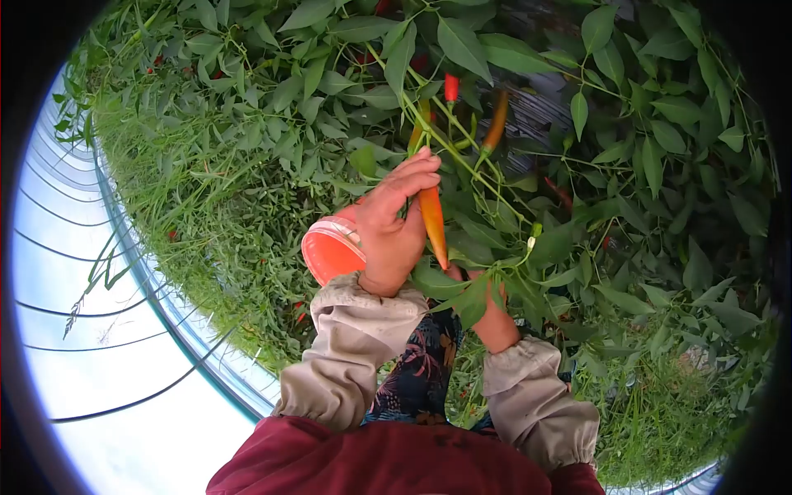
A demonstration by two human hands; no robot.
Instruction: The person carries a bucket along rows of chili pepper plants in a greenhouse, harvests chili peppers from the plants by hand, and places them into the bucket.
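Observation:
My left hand (393,223) is closed, its fingers bent round the upper end of a long orange chili pepper (432,221). The pepper hangs tip down below the fingertips, against the plant's green stems. My right hand (488,312) is lower and to the right, among the leaves; leaves hide most of its fingers. An orange-red bucket (328,254) with a pale rim shows behind my left hand and wrist. Close above hang another orange chili (496,122), a red chili (451,87) and a yellowish one (421,124).
Dense chili plants (660,165) with scattered red fruit fill the right and the top. Grass and weeds (165,190) grow on the left. Beyond them curves a ribbed translucent plastic wall (91,330). A dark sheet (540,115) lies under the leaves.

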